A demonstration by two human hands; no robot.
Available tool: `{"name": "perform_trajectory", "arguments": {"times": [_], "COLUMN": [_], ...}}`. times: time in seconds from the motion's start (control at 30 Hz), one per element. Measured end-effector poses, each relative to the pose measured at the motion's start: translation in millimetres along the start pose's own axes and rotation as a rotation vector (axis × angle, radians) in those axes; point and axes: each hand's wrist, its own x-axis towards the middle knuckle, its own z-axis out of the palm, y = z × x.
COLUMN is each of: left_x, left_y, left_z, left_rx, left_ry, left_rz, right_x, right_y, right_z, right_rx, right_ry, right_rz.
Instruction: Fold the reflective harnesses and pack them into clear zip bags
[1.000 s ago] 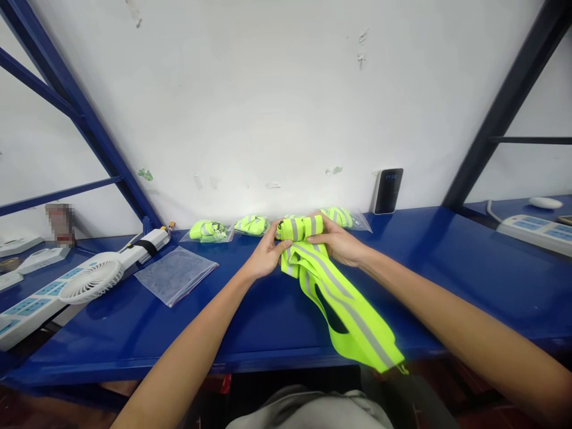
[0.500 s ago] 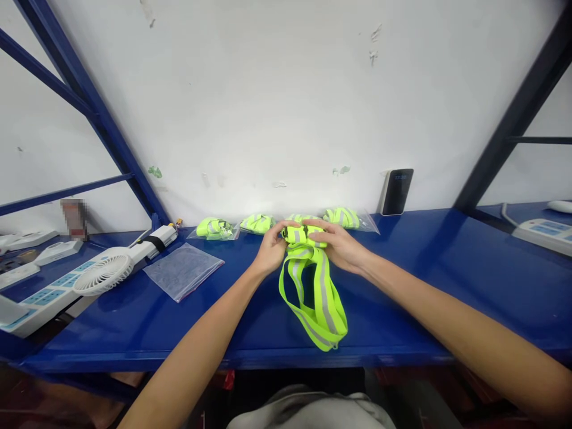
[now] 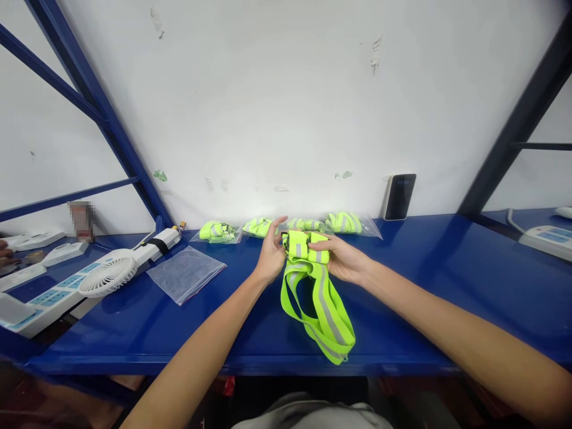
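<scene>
A neon-yellow reflective strap (image 3: 333, 316) with a grey stripe is partly folded into a bundle, with black buckle pieces at the top. Its loose loops hang down toward the table's front edge. My right hand (image 3: 344, 257) grips the bundle's right side, thumb on the front. My left hand (image 3: 270, 253) is at the bundle's left end, its index finger raised; its other fingers are partly hidden behind the strap. Left of my hands, a clear zip bag (image 3: 185, 274) lies flat on the blue table (image 3: 402, 298).
Along the wall are several bagged yellow straps, one at the left (image 3: 217, 231) and one at the right (image 3: 344, 223). A dark-screened device (image 3: 399, 196) leans there too. A power strip (image 3: 58, 292) and white fan (image 3: 108, 275) lie left. Blue frame posts (image 3: 116, 140) rise beside the table.
My left index finger has lifted off the bundle's top. My right fingers have shifted lower on its right side, and the bundle's front shows more. The view has tilted slightly.
</scene>
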Motion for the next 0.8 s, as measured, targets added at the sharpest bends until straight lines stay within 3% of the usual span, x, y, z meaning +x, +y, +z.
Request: {"name": "perform_trajectory", "arguments": {"times": [0.2, 0.3, 0.4, 0.53, 0.7, 0.8], "left_x": [4, 5, 5, 4, 2, 0], "left_y": [5, 5, 1, -5, -2, 1], "left_z": [8.8, 9.1, 6.6, 2.0, 2.7, 6.1], "left_rx": [-0.161, -0.182, -0.002, 0.167, 0.179, 0.118], "left_ry": [0.258, 0.200, 0.088, 0.093, 0.090, 0.074], "left_rz": [-0.266, -0.284, -0.207, -0.071, 0.014, -0.005], "right_x": [1, 5, 7, 6, 9, 9], "right_y": [1, 1, 1, 3, 8, 8], "right_z": [1, -8, -13, -14, -15, -12], "right_rx": [-0.101, -0.182, -0.395, -0.707, -0.503, -0.288], "right_ry": [0.237, 0.274, 0.275, 0.271, 0.227, 0.314], "right_rz": [-0.215, -0.296, -0.384, -0.488, -0.449, -0.363]}}
